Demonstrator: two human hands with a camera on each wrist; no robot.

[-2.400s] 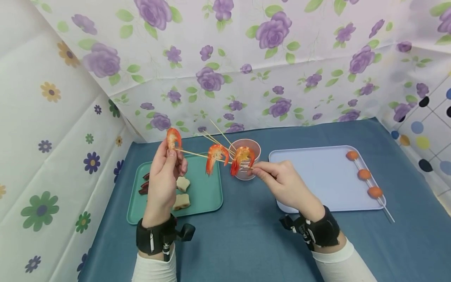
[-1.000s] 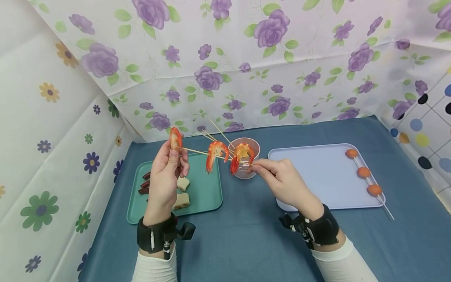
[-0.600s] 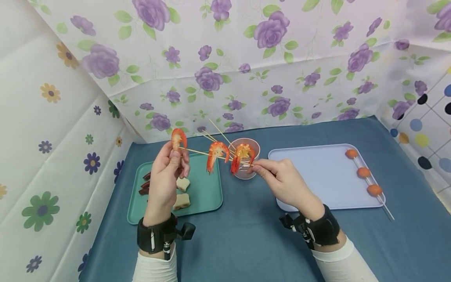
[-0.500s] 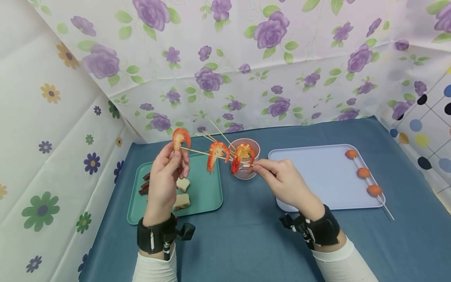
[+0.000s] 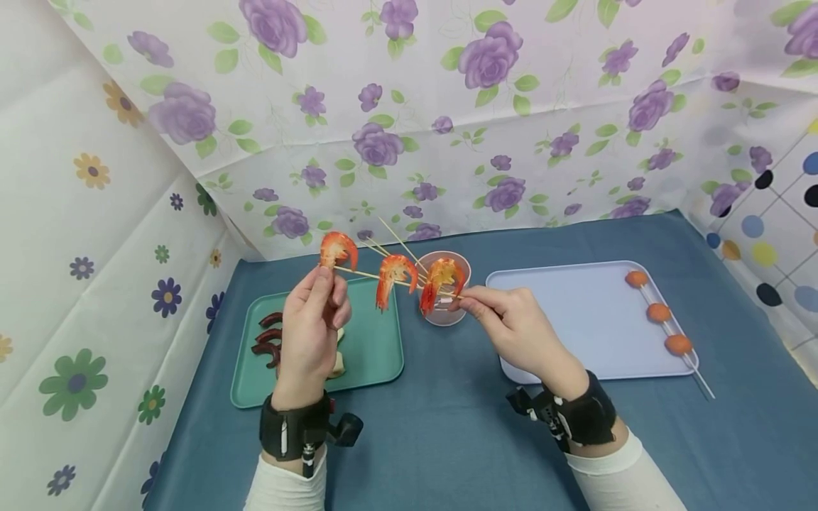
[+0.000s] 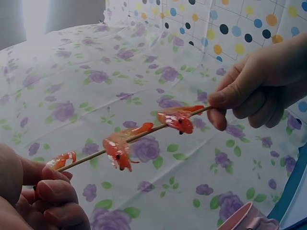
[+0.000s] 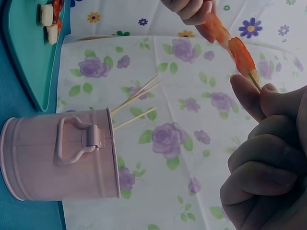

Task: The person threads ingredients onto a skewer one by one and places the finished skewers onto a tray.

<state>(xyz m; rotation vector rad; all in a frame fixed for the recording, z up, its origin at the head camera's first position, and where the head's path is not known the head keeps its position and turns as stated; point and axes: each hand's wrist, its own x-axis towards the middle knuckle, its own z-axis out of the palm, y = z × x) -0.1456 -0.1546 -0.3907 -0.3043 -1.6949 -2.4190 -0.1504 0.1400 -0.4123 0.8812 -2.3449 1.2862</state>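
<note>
My right hand (image 5: 524,330) pinches one end of a thin wooden skewer (image 5: 364,274) between thumb and fingertips. Threaded along it are two orange-red shrimp, a middle shrimp (image 5: 393,275) and another shrimp (image 5: 442,280) close to the right fingers. At the far end, my left hand (image 5: 312,326) pinches a third shrimp (image 5: 337,250) by its lower part, right where the skewer meets it. The left wrist view shows the skewer (image 6: 88,157) slanting up from the left fingers to the right hand (image 6: 259,84). All of this is held up in the air above the table.
Behind the shrimp stands a pink metal bucket (image 7: 91,153) holding several bare skewers (image 7: 139,98). The green tray (image 5: 373,348) at left carries dark red sausage-like pieces (image 5: 268,335) and pale chunks (image 5: 337,366). A lavender tray (image 5: 575,319) at right has a skewer of orange balls (image 5: 660,313).
My left hand has shifted slightly right, its shrimp now turned side-on and nearer the middle one. More of the dark red pieces shows. The right hand has barely moved.
</note>
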